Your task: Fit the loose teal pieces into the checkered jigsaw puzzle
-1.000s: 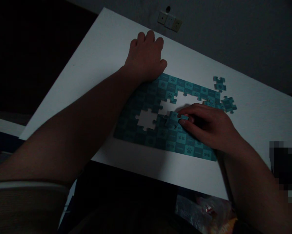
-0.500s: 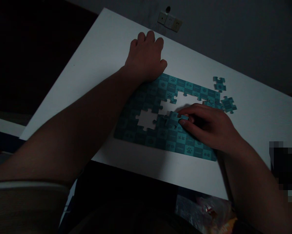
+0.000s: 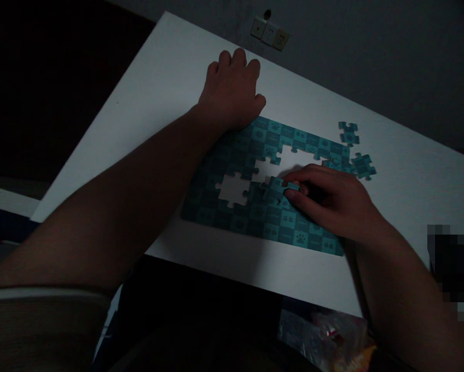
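Fingers [image 3: 307,204] of the R hand [image 3: 342,201] pinch a pc [image 3: 274,189], nearly closed, over the puzzle [image 3: 299,236] on the tabletop [image 3: 131,98]. Puzzle's long axis runs L–R; its big gap [image 3: 294,157] lies just beyond the pc, R hand nearer. L hand [image 3: 232,92] lies palm-down at far L corner, bent; can't tell if holding anything. 2 loose pcs [image 3: 364,166] by far R corner.

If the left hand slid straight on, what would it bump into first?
Probably the wall, past the far edge of the table, though depth beyond the left hand is unclear.
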The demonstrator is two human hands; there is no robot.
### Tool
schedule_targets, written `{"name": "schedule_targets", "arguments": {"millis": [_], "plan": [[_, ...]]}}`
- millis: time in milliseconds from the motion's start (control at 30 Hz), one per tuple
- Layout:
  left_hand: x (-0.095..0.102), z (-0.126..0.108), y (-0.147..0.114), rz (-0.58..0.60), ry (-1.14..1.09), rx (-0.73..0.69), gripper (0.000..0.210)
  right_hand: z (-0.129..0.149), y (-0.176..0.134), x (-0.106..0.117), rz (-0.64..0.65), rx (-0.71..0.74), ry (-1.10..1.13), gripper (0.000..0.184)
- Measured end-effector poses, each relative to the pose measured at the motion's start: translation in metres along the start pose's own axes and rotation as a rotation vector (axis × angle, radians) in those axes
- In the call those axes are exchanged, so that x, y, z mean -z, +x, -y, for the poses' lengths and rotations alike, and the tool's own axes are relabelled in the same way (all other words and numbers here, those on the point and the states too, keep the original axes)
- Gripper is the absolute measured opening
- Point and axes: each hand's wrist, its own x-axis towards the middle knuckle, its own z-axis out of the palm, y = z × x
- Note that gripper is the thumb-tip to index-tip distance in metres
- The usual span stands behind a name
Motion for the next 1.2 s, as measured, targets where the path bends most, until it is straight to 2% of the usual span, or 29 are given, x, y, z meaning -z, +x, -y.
{"name": "schedule_targets", "arguments": {"millis": [33,67,167,333,400,633,767,867,1100,1200], "plan": [[-0.0004,0.0001,0.0001,0.024,-0.001,-0.013,0.056,-0.0003,-0.0001,-0.0003,-0.003,-0.001,0.0,0.017],[-0.0007,0.0003,0.0002,-0.013,-0.019,0.002,0.056,-0.0008,-0.0002,-0.0006,-0.007,0.0,0.002,0.017],[-0.0005,0.0022,0.0007,0.034,-0.073,0.01,0.062,-0.0018,-0.0008,-0.0011,-0.014,-0.005,0.004,0.017],[0.0008,0.0058,0.0017,0.059,-0.249,0.022,0.091,0.0001,-0.001,0.0007,0.013,-0.031,0.01,0.016],[0.0005,0.0064,0.0023,0.069,-0.26,0.022,0.094,0.0009,-0.0008,0.0012,0.019,-0.043,0.003,0.015],[-0.003,0.0065,0.003,0.034,-0.22,0.009,0.082,0.0017,0.0002,0.0012,0.016,-0.042,-0.002,0.016],[-0.0018,0.0036,0.0016,0.02,-0.105,-0.001,0.07,0.0029,0.0004,0.0016,0.005,-0.041,0.005,0.015],[-0.0003,0.0029,0.0012,0.031,-0.082,0.001,0.075,0.0014,-0.0002,0.0011,0.001,-0.041,0.017,0.015],[0.0019,0.0047,0.0026,0.063,-0.215,0.033,0.089,0.003,0.0002,0.0019,0.004,-0.044,0.003,0.017],[0.002,0.0027,0.0025,0.065,-0.212,0.03,0.08,0.0063,0.0017,0.0032,0.028,-0.076,0.005,0.021]]}}
